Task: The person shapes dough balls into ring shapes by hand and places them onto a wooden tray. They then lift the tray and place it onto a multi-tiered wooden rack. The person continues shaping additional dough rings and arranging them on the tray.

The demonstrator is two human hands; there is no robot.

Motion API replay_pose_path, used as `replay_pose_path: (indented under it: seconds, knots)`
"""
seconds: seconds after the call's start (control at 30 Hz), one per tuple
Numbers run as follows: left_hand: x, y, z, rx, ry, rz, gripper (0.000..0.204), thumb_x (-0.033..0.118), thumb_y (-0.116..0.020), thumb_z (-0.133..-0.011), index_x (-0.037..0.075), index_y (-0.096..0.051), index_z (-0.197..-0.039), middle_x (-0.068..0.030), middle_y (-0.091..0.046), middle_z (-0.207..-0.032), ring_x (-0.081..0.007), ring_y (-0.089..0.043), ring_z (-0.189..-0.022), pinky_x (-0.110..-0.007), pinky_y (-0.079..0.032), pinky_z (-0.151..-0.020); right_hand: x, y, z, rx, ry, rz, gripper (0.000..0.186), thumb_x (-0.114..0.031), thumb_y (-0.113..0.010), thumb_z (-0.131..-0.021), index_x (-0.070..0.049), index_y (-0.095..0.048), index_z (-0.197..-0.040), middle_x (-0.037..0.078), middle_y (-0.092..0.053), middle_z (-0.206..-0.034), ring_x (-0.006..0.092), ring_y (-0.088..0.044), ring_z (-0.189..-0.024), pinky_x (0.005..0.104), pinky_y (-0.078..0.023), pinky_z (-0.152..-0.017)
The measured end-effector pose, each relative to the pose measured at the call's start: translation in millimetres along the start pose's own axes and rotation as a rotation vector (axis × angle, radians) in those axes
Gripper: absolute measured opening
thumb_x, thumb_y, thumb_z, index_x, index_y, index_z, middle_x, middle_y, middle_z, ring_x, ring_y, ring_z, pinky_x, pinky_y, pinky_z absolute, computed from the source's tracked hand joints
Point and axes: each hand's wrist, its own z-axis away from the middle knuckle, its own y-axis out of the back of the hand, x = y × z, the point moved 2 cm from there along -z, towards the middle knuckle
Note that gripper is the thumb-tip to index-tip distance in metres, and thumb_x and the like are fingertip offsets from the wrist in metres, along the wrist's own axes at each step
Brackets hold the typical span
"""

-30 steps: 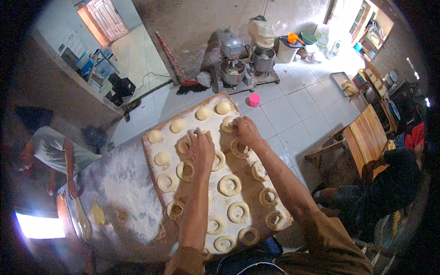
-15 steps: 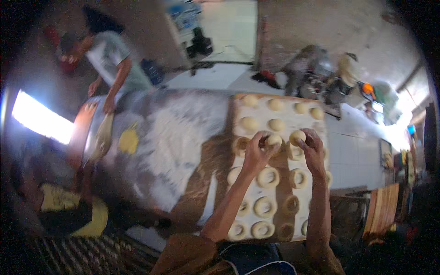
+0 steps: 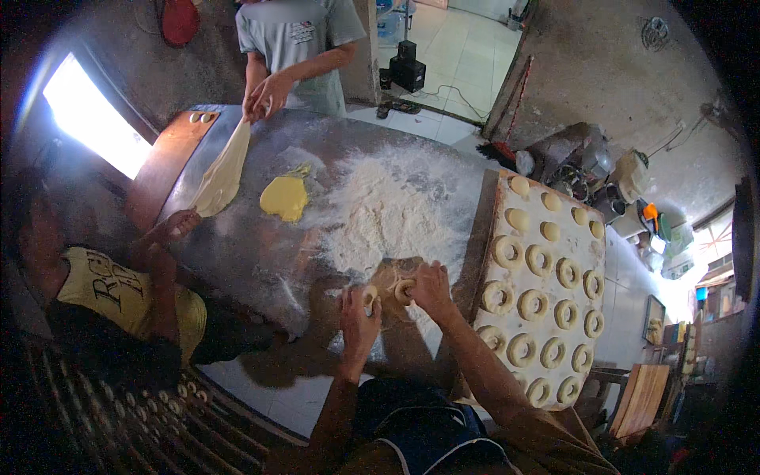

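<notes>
The person's left hand (image 3: 356,323) pinches a small, pale dough piece (image 3: 370,296), its longer axis running away from the body; the right hand (image 3: 432,291) pinches a pale, round dough ring (image 3: 401,298), hole facing upward, both over the grey, flour-dusted bench (image 3: 237,255).

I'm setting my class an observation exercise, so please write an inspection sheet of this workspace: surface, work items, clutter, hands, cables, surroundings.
Surface: table, with flour heaped and scattered on it.
Work items: dough rings and dough balls on a board at the table's right end.
Clutter: yellow lump left of the flour.
Left hand: holds a dough piece, partly hidden.
Right hand: holds a second piece.
Cables: thin cable on the floor beyond the doorway, near a black box.
Surroundings: co-workers in grey and yellow hold a dough strip; broom against the wall.
</notes>
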Motion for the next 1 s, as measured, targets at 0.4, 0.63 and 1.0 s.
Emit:
replay_pose_path:
  seconds: [0.4, 0.63, 1.0]
  knots:
    - [35, 9, 8, -0.183, -0.034, 0.701, 0.035, 0.018, -0.061, -0.087, -0.002, -0.053, -0.114, -0.0098, -0.058, -0.106, -0.0168, -0.059, -0.091, -0.032, -0.049, -0.077, -65, 111, 48, 0.052, -0.289, -1.065, 0.035, -0.008, -0.068, -0.075, 0.0, -0.049, -0.104, 0.012, -0.064, -0.086, 0.0155, -0.062, -0.078, 0.0315, -0.052, -0.068]
    - [48, 16, 9, -0.23, -0.067, 0.809, 0.035, 0.009, -0.061, -0.086, 0.002, -0.047, -0.118, -0.0095, -0.056, -0.106, -0.0186, -0.055, -0.097, -0.03, -0.048, -0.08, -80, 131, 66, 0.144, -0.302, -0.835, 0.052, -0.006, -0.067, -0.076, -0.006, -0.039, -0.12, 0.015, -0.062, -0.09, 0.0203, -0.062, -0.078, 0.0331, -0.051, -0.068]
    - [56, 0, 16, -0.46, -0.038, 1.482, 0.034, -0.003, -0.056, -0.079, 0.009, -0.043, -0.108, -0.0041, -0.05, -0.101, -0.0178, -0.055, -0.092, -0.033, -0.048, -0.081, -49, 99, 71, -0.031, -0.546, -1.46, 0.035, -0.034, -0.041, -0.092, -0.006, -0.053, -0.111, 0.009, -0.058, -0.091, 0.0182, -0.057, -0.078, 0.0323, -0.047, -0.068]
